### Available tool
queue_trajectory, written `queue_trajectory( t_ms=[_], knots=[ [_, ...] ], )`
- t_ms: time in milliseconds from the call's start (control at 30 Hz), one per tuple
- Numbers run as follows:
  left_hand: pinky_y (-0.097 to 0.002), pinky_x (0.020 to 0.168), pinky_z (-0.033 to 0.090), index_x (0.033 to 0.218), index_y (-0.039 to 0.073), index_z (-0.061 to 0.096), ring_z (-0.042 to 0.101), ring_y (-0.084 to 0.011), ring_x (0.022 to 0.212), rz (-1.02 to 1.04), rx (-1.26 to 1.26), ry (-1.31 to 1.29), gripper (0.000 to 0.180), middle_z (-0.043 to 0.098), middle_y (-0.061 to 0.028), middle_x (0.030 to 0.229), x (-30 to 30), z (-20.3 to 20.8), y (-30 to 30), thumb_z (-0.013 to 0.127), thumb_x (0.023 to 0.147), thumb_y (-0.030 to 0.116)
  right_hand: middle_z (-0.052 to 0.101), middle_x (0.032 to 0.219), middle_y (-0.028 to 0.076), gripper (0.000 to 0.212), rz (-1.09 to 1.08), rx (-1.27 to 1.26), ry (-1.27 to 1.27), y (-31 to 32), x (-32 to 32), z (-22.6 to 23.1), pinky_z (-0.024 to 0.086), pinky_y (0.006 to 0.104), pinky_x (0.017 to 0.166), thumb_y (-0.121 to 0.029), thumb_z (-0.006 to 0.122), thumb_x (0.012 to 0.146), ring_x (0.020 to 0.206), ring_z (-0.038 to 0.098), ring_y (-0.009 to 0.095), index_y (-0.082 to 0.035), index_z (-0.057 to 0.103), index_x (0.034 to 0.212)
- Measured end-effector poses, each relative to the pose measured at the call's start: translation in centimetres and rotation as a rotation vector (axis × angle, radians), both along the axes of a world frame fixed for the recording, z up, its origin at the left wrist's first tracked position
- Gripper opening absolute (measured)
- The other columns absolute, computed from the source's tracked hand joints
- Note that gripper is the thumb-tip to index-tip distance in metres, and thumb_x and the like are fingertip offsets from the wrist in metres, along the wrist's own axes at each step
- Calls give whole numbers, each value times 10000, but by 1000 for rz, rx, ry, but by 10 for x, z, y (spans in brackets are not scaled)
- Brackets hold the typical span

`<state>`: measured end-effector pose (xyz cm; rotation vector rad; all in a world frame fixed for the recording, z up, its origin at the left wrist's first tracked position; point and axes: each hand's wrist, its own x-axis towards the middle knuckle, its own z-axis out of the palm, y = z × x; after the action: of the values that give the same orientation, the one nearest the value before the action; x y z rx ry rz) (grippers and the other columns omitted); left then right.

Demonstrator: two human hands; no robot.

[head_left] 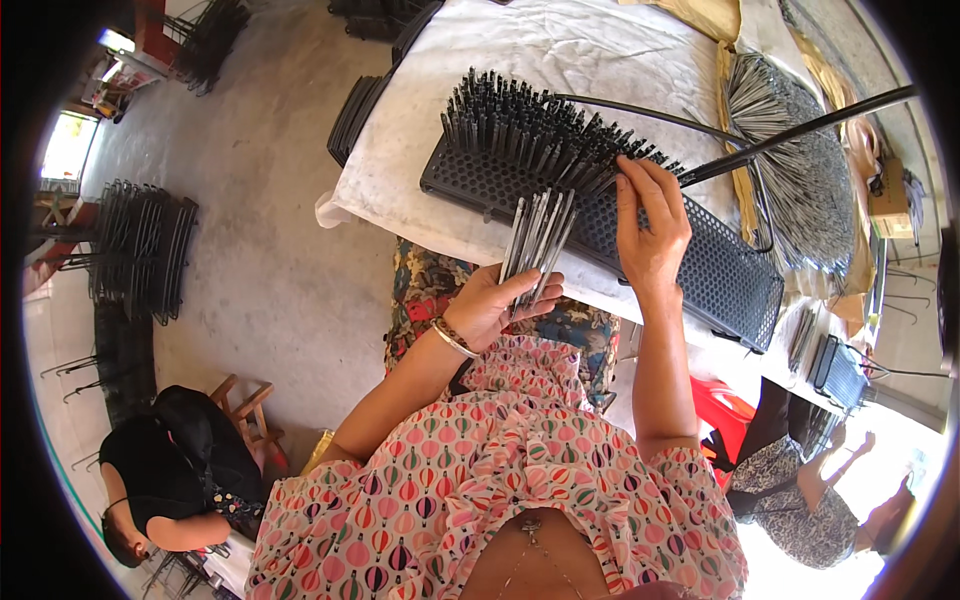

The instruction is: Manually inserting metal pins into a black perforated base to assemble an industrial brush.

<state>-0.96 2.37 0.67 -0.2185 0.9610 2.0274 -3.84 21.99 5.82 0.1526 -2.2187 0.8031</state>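
One package shows for certain: a small brown cardboard box (pixel 886 192) at the far right edge of the view, on the far end of the table (pixel 560 50) with the pale cloth, just beyond the fan-shaped pile of grey rods (pixel 800 170). It is squarish and plain tan, with its nearer face in shadow; any label on it is too small to make out. At the upper left, beside the bright opening, a few small red and white shapes (pixel 108 88) could be packets or a sign, but they are too blurred and bent by the lens to tell. No screens are in view
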Motion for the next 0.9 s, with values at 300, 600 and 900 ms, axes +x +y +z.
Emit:
queue_trajectory(
  t_ms=[300, 600, 900],
  knots=[
    [-317, 787, 542, 1116, -4, 552, 631, -182, 913, -20, -43, 49, 268, 634, -127, 1050, 2, -7, 2, 547, 922, 181, 658, 747, 103, 261, -3, -608, -546, -13, 44, -25, 447, 222, 526, -90, 654, 836, 577, 565, 77, 30, 610, 1064],
    [-333, 793, 537, 1160, 7, 546, 641, -195, 907, -7, -3, 79, 283, 647, -116, 1008, 8, -3, -3, 528, 931, 173, 660, 785, 109, 446, 130, -794, -674, -38, 37, -25, 472, 227, 535, -94, 671, 824, 644, 611, 109, 64, 494, 1202],
    [-363, 816, 537, 1136, 11, 565, 632, -209, 959, 71, -73, 80, 265, 635, -126, 1061, 7, -4, -14, 545, 922, 166, 657, 795, 94, 439, 192, -859, -763, -39, 30, -31, 476, 217, 522, -60, 672, 811, 664, 621, 106, 62, 501, 1196]
  ],
)
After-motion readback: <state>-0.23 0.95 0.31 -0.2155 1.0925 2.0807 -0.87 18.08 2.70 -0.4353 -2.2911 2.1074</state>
